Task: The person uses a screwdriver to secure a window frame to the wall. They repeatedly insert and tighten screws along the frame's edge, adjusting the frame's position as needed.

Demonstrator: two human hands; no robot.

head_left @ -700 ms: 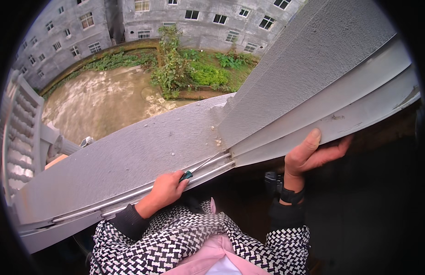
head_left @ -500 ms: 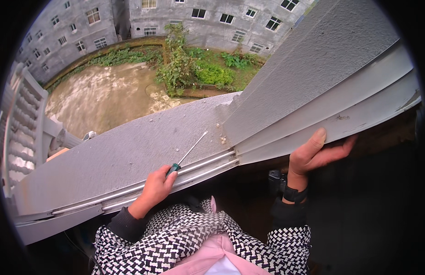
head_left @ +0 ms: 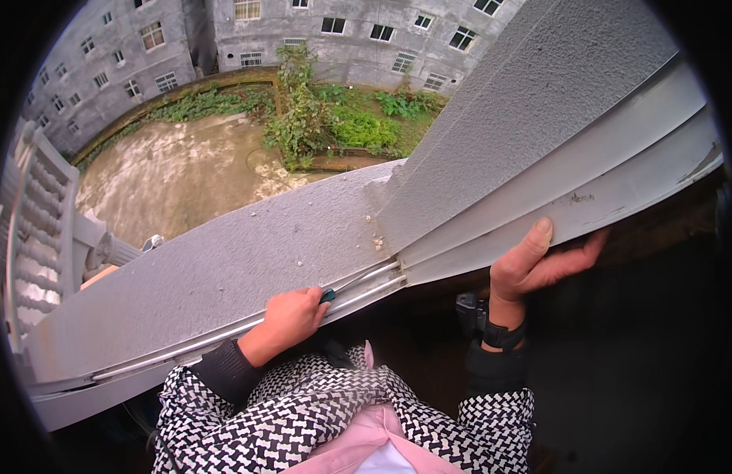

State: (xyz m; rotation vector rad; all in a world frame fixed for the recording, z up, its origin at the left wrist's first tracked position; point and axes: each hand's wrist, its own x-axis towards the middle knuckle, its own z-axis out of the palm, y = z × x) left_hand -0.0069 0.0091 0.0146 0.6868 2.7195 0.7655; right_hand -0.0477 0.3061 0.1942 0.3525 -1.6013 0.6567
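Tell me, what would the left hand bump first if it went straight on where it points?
The left hand would probably meet the pale frame, its screwdriver first, though depth there is hard to judge.

Left hand (head_left: 291, 316), right hand (head_left: 524, 265): two in all. Green-handled screwdriver (head_left: 328, 295): one. Metal track rails (head_left: 366, 296): two. Black wrist strap (head_left: 504, 337): one. Black cuffs (head_left: 227, 370): two. Black-and-white patterned sleeves (head_left: 496, 426): two. Pale balustrade (head_left: 54, 205): one. Concrete yard (head_left: 164, 174): one.
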